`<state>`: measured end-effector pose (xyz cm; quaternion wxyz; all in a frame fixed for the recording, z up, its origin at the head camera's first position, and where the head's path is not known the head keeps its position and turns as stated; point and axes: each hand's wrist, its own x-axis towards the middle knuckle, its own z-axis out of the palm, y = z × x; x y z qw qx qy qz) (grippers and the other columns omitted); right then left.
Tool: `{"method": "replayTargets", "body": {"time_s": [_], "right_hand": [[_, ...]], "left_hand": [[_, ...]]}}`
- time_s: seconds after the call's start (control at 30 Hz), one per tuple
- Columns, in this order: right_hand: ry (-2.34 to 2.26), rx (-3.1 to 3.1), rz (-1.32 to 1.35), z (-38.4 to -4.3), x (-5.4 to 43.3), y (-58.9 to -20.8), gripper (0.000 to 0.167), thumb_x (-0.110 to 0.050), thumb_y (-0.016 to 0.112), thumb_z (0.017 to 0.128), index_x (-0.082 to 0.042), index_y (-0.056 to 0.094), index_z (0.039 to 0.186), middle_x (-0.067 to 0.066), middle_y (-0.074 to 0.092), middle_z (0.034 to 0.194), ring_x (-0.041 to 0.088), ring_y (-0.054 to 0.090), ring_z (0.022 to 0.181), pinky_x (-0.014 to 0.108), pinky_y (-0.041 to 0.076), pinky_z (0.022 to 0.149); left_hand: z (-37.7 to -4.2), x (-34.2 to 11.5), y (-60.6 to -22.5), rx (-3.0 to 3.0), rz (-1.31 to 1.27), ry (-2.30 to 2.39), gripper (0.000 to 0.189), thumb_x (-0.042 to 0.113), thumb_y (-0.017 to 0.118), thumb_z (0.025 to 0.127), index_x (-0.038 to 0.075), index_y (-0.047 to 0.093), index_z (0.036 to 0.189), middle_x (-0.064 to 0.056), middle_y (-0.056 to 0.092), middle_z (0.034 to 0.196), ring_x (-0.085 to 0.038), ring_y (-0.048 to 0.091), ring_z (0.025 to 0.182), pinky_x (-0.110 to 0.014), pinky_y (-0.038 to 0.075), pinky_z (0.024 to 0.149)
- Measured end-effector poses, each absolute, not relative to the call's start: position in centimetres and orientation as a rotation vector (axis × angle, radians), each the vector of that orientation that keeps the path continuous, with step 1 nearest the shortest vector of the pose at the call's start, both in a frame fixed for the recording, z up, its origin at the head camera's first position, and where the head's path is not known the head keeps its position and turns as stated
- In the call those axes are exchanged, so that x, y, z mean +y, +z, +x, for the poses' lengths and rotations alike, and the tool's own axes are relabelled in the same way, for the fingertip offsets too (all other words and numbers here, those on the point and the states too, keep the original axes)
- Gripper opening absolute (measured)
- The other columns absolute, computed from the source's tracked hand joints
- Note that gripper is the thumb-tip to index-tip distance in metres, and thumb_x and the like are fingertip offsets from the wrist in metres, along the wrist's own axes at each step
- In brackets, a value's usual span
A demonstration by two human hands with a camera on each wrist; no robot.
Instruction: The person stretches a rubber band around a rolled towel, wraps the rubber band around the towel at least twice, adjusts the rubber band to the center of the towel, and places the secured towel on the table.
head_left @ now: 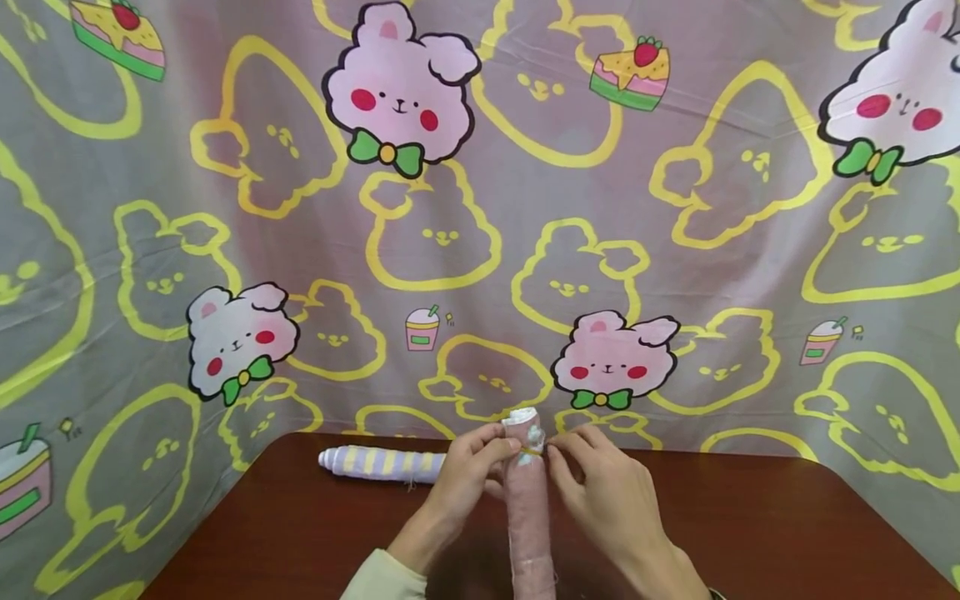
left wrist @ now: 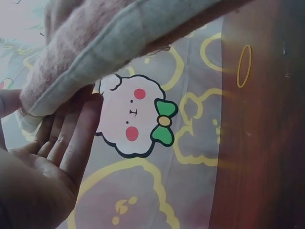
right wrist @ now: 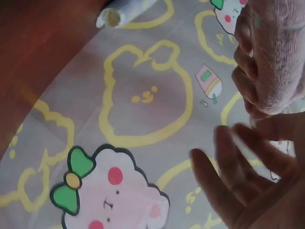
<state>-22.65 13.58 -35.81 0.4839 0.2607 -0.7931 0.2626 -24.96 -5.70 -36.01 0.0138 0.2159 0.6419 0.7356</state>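
A pink rolled towel (head_left: pixel 529 517) stands lengthwise in front of me, its white-edged end pointing away. Around it near that end runs a yellow rubber band (head_left: pixel 531 451). My left hand (head_left: pixel 467 473) grips the roll from the left just below its tip, thumb on the near side. From the right, my right hand (head_left: pixel 611 492) pinches at the rubber band with thumb and forefinger; its other fingers (right wrist: pixel 224 179) are spread loosely in the right wrist view. In the left wrist view, the towel's pale edge (left wrist: pixel 114 45) crosses above the left palm.
Behind my left hand, a purple-and-yellow striped towel roll (head_left: pixel 375 463) lies on the dark red-brown table (head_left: pixel 300 533). A loose yellow rubber band (left wrist: pixel 244 66) rests on the table in the left wrist view. A patterned cloth (head_left: pixel 450 250) hangs behind the table's far edge.
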Motion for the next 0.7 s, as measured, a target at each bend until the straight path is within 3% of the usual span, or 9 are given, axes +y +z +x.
{"method": "replayTargets", "body": {"time_s": [0.17, 0.33, 0.47, 0.7], "right_hand": [[0.736, -1.853, 0.815, -22.7, 13.4, -35.1, 0.019, -0.006, 0.085, 0.088, -0.015, 0.076, 0.102, -0.007, 0.064, 0.098, 0.0, 0.05, 0.062, 0.015, 0.043, 0.054], [0.78, -1.835, 0.913, -22.9, 12.9, -34.7, 0.025, -0.004, 0.089, 0.084, -0.014, 0.074, 0.101, -0.006, 0.06, 0.093, 0.003, 0.051, 0.064, 0.014, 0.044, 0.057], [0.892, -1.9, 0.907, -22.9, 13.1, -34.6, 0.032, 0.004, 0.09, 0.079, -0.014, 0.074, 0.1, -0.005, 0.061, 0.094, 0.003, 0.051, 0.064, 0.017, 0.046, 0.057], [1.16, -2.012, 1.006, -22.8, 13.9, -34.6, 0.03, 0.008, 0.084, 0.085, -0.016, 0.071, 0.097, -0.009, 0.057, 0.079, 0.003, 0.05, 0.061, 0.021, 0.044, 0.05]], "left_hand": [[-25.0, -6.0, -35.7, 1.988, 0.672, 2.318, 0.029, 0.016, 0.063, 0.099, -0.01, 0.065, 0.111, -0.003, 0.068, 0.084, -0.01, 0.067, 0.07, -0.025, 0.056, 0.06], [-25.2, -6.1, -35.6, 2.0, 0.688, 2.313, 0.018, 0.016, 0.066, 0.097, -0.002, 0.061, 0.099, -0.002, 0.067, 0.081, -0.009, 0.066, 0.066, -0.025, 0.056, 0.057], [-25.3, -6.1, -35.6, 1.966, 0.695, 2.342, 0.02, 0.015, 0.072, 0.096, 0.004, 0.058, 0.09, -0.004, 0.069, 0.08, -0.011, 0.068, 0.064, -0.03, 0.059, 0.055], [-25.0, -5.7, -35.9, 1.899, 0.662, 2.337, 0.019, 0.016, 0.073, 0.097, 0.005, 0.06, 0.089, -0.003, 0.069, 0.08, -0.011, 0.068, 0.062, -0.028, 0.058, 0.056]]}}
